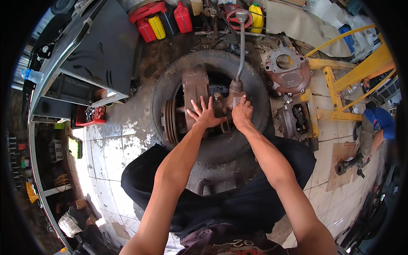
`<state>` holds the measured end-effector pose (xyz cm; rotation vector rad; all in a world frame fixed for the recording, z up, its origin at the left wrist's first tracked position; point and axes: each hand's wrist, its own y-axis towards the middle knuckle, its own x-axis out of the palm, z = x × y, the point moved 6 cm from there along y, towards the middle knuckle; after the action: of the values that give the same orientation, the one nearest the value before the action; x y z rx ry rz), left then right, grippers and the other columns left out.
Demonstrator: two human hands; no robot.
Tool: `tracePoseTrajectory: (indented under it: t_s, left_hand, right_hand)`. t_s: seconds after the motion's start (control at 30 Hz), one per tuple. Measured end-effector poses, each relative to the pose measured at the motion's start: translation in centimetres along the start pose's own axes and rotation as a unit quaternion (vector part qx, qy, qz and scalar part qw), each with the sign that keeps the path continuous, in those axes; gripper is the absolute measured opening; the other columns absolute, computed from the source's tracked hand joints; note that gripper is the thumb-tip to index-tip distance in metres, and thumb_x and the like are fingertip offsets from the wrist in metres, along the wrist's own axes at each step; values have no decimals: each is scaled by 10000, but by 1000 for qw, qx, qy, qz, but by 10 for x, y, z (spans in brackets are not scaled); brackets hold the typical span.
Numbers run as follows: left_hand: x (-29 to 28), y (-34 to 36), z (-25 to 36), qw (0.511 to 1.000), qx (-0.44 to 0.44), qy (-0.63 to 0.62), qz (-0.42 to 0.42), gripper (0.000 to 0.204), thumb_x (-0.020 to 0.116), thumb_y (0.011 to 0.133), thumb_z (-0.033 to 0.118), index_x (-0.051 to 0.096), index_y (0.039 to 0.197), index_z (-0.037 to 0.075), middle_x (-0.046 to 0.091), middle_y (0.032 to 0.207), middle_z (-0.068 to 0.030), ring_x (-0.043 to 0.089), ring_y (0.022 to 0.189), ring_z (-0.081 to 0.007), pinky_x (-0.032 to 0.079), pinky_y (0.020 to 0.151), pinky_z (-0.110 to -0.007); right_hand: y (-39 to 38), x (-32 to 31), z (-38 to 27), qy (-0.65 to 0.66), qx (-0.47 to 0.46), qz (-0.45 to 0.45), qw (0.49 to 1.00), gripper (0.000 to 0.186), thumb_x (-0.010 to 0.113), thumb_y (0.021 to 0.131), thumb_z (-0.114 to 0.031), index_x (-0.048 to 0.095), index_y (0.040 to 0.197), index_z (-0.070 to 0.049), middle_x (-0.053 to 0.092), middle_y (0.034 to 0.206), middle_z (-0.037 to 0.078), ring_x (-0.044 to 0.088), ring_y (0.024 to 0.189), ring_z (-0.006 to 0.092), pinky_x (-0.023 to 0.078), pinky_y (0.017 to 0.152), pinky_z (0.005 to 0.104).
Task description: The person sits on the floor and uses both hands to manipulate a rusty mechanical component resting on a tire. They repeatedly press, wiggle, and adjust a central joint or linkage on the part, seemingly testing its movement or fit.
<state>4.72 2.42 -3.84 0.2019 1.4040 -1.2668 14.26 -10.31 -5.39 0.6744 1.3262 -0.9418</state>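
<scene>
A rusty brown gearbox [195, 83] rests on a big black tyre [165, 85] in front of my knees. Up from its right part rises a long grey gear lever [242, 49] with a round knob. My left hand [205, 115] lies over the middle of the housing, fingers spread and nothing gripped. Just below the lever's base, my right hand [242, 114] has its fingers curled against the housing; whatever is in them is hidden. A grooved pulley-like drum [170, 121] sits at the gearbox's left end.
To the right lie a round bell housing [289, 72], another metal casing [293, 119] and a yellow steel frame [335, 89]. Another person [374, 127] works at far right beside a connecting-rod-like part [346, 165]. Jerrycans [183, 17] stand behind; a grey metal bench [97, 51] is at left.
</scene>
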Motion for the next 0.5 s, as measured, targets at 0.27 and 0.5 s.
tracePoseTrajectory:
  t_s: [0.27,0.5]
  left_hand:
    - [0,-3,-2,1000,-6,10,-7,1313,721,610,738,-18,1565,222,-104,1616,-161,-267,1383,-524,-96,1010,-769]
    - [1,-1,-4,1000,-16,7,-18,1303,722,611,737,-20,1564,247,-121,1614,-158,-271,1389,-506,-91,1009,-772]
  right_hand:
    - [-11,-4,-2,33,-25,-28,999,516,539,878,-142,502,1307,142,422,1454,185,530,1067,305,466,875,396]
    - [-16,-3,9,42,5,33,999,589,526,887,-135,387,1398,123,536,1237,122,535,1027,282,458,850,394]
